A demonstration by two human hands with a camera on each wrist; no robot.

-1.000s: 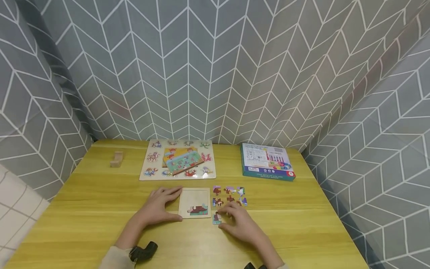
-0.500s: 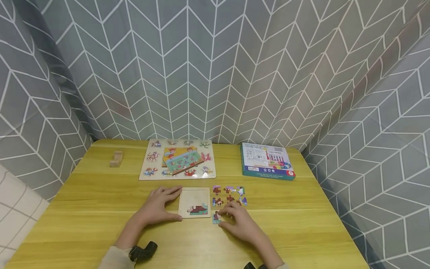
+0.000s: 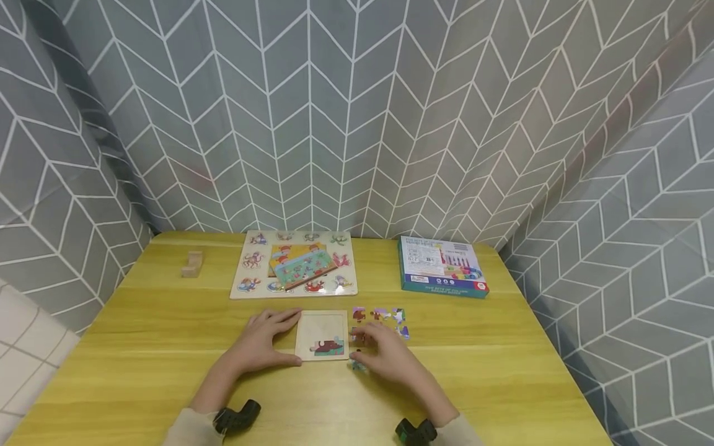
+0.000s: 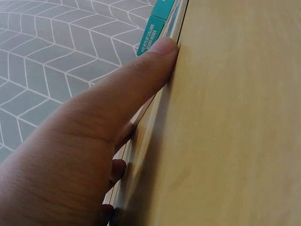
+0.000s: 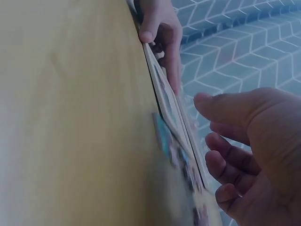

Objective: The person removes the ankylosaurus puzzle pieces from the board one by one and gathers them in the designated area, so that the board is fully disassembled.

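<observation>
A small square wooden puzzle tray (image 3: 320,323) lies at the table's middle, with joined brown and teal jigsaw pieces (image 3: 329,347) in its lower right part. My left hand (image 3: 266,337) rests at the tray's left side, thumb by the near corner and index finger by the far one. Loose jigsaw pieces (image 3: 399,315) lie in rows right of the tray. Over the nearer ones hovers my right hand (image 3: 388,354), partly covering a teal-edged piece (image 3: 357,365). In the right wrist view that hand's fingers (image 5: 230,155) are loosely bent, thumb apart, with nothing between them.
Behind the tray lies a larger sea-animal puzzle board (image 3: 240,288) with two small picture boards (image 3: 305,268) on it. A flat teal and white box (image 3: 443,267) is at the back right, wooden blocks (image 3: 192,264) at the back left. Patterned curtains (image 3: 312,124) surround the table.
My right hand has left the teal-edged piece and moved up and left toward the tray, without a piece in it. My left hand has stayed at the tray.
</observation>
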